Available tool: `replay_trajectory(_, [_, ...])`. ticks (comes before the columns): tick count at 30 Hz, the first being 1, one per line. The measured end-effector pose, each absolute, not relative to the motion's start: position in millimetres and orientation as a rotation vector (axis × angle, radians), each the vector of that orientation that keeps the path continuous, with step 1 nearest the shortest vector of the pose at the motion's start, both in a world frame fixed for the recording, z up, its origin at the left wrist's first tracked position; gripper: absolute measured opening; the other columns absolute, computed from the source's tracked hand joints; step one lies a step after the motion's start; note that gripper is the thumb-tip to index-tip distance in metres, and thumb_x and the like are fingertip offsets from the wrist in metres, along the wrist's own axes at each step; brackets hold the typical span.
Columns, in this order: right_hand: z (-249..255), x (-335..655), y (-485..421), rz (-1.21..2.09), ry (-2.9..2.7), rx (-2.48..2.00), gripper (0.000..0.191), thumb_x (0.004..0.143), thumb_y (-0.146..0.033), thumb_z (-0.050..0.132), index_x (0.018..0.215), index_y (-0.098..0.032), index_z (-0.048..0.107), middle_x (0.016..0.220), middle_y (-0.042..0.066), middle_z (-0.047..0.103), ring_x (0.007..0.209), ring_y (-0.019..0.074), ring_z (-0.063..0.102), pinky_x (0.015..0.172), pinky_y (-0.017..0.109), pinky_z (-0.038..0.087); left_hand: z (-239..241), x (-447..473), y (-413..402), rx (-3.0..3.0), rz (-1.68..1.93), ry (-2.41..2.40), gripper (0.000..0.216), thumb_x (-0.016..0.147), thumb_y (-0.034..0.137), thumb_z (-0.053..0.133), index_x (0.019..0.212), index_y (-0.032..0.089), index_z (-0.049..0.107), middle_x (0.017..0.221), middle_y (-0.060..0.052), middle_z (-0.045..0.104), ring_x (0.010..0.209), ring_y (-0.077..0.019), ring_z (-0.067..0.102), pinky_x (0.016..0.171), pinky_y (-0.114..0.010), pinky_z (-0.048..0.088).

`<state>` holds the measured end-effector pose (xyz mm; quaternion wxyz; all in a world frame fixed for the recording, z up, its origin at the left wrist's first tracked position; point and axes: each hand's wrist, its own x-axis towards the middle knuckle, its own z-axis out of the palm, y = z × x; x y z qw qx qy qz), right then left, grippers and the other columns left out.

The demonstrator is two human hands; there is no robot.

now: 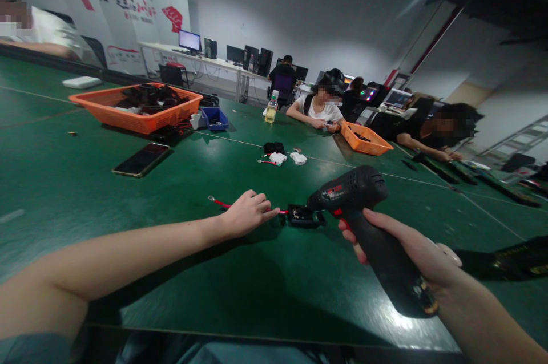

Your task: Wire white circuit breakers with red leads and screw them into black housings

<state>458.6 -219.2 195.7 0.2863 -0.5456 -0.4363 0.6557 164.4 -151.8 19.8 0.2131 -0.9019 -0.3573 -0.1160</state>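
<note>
In my right hand (411, 244) is a black cordless screwdriver (363, 210), fingers wrapped round its grip near the red trigger. Its nose points down and left, with the tip at a small black plastic housing (306, 217) lying on the green table. My left hand (248, 214) is closed on a red cable (220, 203) just left of the housing. One end of the cable, with a ring terminal, sticks out beyond that hand; the other runs into the housing. Whether the driver's bit touches a screw is too small to tell.
Ahead lie white connectors (278, 158) with red leads. To the left are a phone (142, 160), an orange basket (137, 116) of black parts and a blue bin (214, 118). A bottle (271, 108) and another orange basket (366, 140) stand farther off, near other people.
</note>
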Motion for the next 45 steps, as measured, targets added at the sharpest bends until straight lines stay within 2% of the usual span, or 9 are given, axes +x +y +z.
replay_trajectory(10, [197.5, 456.1, -219.2, 1.774, -1.094, -1.482, 0.025, 0.091, -0.035, 0.062, 0.096, -0.011, 0.069, 0.082, 0.008, 0.071, 0.056, 0.0126, 0.064, 0.051, 0.02, 0.056, 22.8, 165.2, -152.6, -2.507, -0.31, -0.993, 0.04, 0.096, 0.02, 0.055, 0.135, 0.028, 0.055, 0.1, -0.006, 0.066, 0.091, -0.019, 0.051, 0.072, -0.033, 0.029])
replay_trajectory(27, [195.7, 457.7, -219.0, 1.765, -1.158, -1.451, 0.028, 0.091, -0.037, 0.062, 0.106, -0.014, 0.067, 0.083, 0.007, 0.072, 0.058, 0.0138, 0.066, 0.054, 0.023, 0.058, 22.9, 164.5, -153.2, -2.523, -0.314, -0.993, 0.039, 0.098, 0.022, 0.05, 0.137, 0.027, 0.054, 0.102, -0.006, 0.067, 0.092, -0.0195, 0.05, 0.072, -0.035, 0.028])
replay_trajectory(45, [196.4, 456.3, -218.1, 1.787, -1.092, -1.489, 0.026, 0.092, -0.036, 0.06, 0.101, -0.013, 0.068, 0.083, 0.007, 0.071, 0.057, 0.0125, 0.064, 0.053, 0.022, 0.056, 21.4, 164.4, -152.1, -2.531, -0.305, -0.997, 0.039, 0.098, 0.023, 0.051, 0.137, 0.027, 0.053, 0.102, -0.006, 0.066, 0.093, -0.0198, 0.05, 0.072, -0.035, 0.028])
